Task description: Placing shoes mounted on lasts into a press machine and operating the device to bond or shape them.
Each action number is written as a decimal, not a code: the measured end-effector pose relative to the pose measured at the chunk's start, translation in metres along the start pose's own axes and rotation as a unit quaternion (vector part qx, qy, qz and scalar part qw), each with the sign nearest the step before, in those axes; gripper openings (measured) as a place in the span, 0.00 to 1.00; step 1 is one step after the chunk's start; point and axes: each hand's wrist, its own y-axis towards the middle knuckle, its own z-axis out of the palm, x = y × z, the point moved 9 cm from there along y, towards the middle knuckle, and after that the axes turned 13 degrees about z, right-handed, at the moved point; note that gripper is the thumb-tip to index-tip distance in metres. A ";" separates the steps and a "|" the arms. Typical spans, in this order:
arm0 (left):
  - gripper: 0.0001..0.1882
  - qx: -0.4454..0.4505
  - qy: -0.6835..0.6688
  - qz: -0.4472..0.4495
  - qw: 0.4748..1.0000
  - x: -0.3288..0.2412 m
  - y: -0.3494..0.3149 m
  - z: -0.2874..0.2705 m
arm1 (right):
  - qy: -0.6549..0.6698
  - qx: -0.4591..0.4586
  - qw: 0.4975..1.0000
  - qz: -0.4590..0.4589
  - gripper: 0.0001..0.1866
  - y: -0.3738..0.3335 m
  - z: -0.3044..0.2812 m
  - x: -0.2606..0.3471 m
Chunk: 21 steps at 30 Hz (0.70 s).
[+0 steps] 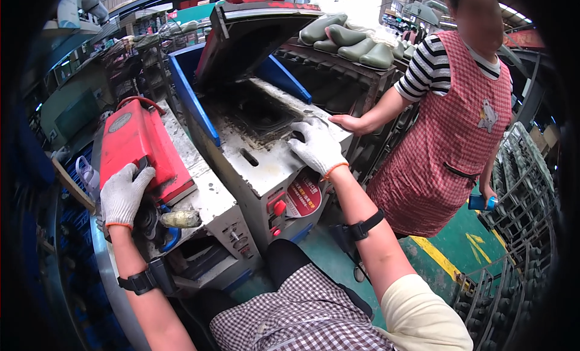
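Above a green floor point(417, 267), the head view shows the left hand point(125, 197) half-curled on a red cover point(136, 139) atop the left white machine point(211, 201), grip unclear, and the loosely open, empty right hand point(319, 145) beside the right machine's point(264, 173) dark recess point(260, 112).

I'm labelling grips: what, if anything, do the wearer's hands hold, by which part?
Left hand touches the red cover at its near end; grip unclear. Right hand: nothing visibly held.
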 end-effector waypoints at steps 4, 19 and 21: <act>0.28 0.000 -0.001 -0.004 1.000 -0.002 -0.001 -0.002 | -0.009 -0.013 1.000 0.000 0.27 -0.002 0.000 0.000; 0.28 0.002 0.004 0.005 1.000 0.000 0.000 -0.001 | -0.014 0.005 1.000 0.001 0.27 -0.003 -0.003 0.003; 0.28 0.002 -0.003 0.006 1.000 0.000 -0.001 0.000 | -0.013 0.004 1.000 -0.002 0.27 -0.004 -0.004 0.004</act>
